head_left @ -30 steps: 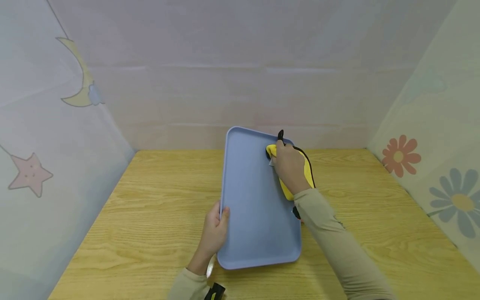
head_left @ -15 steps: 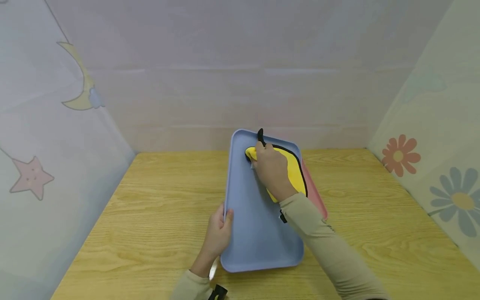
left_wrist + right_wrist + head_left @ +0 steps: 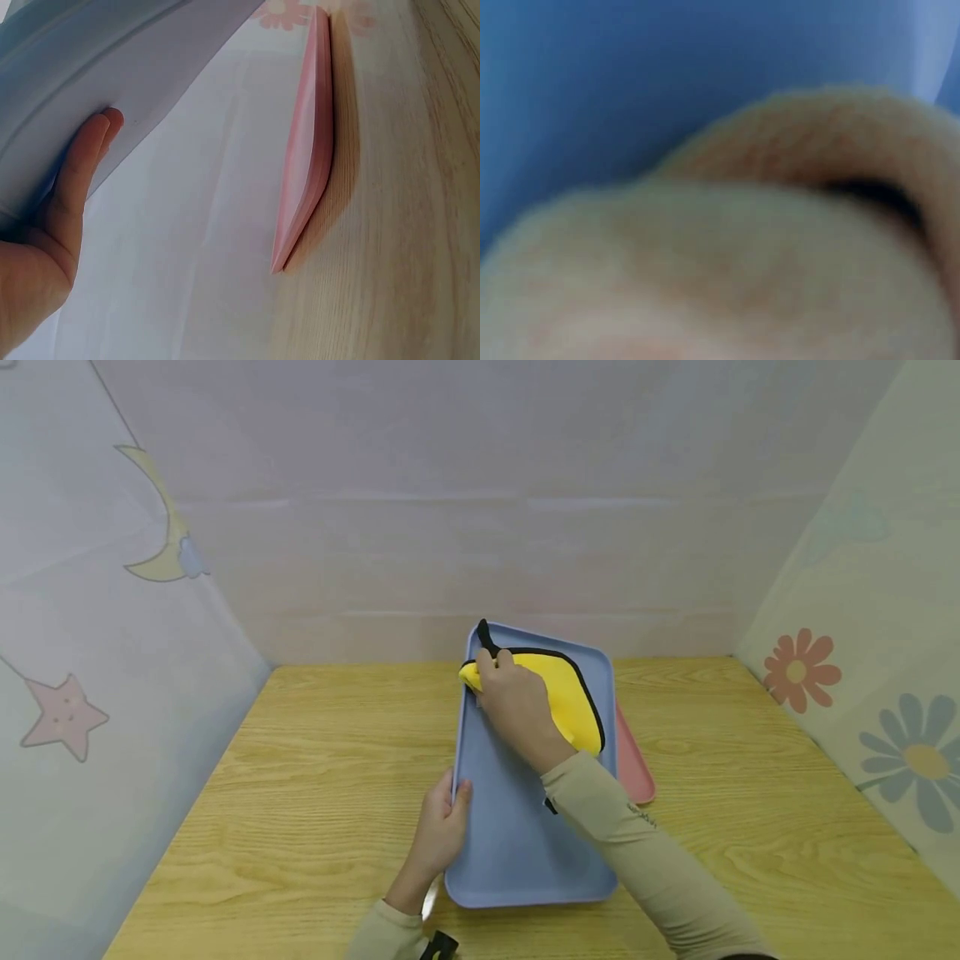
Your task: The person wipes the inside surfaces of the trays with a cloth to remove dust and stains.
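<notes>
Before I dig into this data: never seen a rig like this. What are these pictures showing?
No robot here, just a person's two bare hands. The large picture comes from a camera worn on the head, looking forward and down. The other two come from cameras on the wrists. The left one shows the hand's fingers against the tray's underside; the right one is mostly blurred skin with blue behind it.

The left hand holds a tilted blue tray by its edge, thumb on the rim. The right hand grips a yellow cloth with black edging, over the tray's inner face. A pink tray lies on the wooden table, partly hidden behind the blue one.
</notes>
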The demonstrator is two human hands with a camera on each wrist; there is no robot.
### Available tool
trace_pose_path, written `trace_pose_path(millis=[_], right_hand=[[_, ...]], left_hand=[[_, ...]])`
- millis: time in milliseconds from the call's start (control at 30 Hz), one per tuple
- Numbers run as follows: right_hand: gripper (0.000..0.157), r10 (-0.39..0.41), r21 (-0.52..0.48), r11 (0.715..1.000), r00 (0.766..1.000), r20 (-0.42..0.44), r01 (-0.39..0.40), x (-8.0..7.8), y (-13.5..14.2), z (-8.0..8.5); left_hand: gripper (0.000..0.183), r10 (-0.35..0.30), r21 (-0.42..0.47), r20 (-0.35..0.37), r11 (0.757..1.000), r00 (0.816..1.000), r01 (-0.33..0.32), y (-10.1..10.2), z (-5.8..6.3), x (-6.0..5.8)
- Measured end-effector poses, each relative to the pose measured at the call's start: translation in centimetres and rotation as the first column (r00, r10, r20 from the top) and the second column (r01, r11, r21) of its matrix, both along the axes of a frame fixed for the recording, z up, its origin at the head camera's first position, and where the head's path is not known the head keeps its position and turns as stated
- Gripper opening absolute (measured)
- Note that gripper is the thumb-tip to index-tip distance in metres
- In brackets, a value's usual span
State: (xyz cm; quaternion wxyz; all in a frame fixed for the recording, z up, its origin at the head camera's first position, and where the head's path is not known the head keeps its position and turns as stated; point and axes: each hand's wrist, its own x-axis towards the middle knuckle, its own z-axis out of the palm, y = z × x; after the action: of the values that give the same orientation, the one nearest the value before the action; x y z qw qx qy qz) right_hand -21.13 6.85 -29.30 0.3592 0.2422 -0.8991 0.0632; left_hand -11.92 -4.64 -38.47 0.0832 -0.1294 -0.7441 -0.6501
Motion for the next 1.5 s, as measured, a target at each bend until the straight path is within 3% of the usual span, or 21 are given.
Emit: trace_pose_path(millis=[200, 467, 667, 833, 1200, 1500], right_hand=[[0.029, 0.085, 0.037, 0.996, 0.996, -0.025, -0.084, -0.2, 0.0, -0.1], [0.025, 0.089, 0.128, 0.988, 0.996, 0.003, -0.088, -0.2, 0.4, 0.4], [0.025, -0.011, 0.179, 0.984, 0.996, 0.092, -0.006, -0.1, 1.2, 1.0], [0.029, -0.117, 0.188, 0.979, 0.975, 0.188, 0.081, -0.4, 2.4, 1.1], [0.025, -0.209, 0.196, 0.967, 0.948, 0.238, 0.164, -0.9, 4.6, 0.7], [0.017, -0.295, 0.213, 0.948, 0.909, 0.295, 0.238, -1.5, 7.1, -0.1]], left_hand=[[0.022, -0.014, 0.010, 0.016, 1.000, 1.000, 0.013, -0.2, 0.1, 0.0], [0.022, -0.012, 0.074, 0.011, 0.997, 1.000, 0.011, -0.1, 0.0, 0.1], [0.022, -0.002, 0.102, 0.008, 0.995, 1.000, 0.002, -0.3, 0.2, 0.2], [0.025, -0.013, 0.100, 0.002, 0.995, 1.000, 0.013, -0.7, 0.4, 0.2], [0.027, -0.006, 0.123, -0.007, 0.992, 1.000, 0.007, -1.1, 0.3, 0.3], [0.028, 0.068, 0.089, 0.010, 0.994, 0.998, -0.068, -1.8, 0.7, 0.4]])
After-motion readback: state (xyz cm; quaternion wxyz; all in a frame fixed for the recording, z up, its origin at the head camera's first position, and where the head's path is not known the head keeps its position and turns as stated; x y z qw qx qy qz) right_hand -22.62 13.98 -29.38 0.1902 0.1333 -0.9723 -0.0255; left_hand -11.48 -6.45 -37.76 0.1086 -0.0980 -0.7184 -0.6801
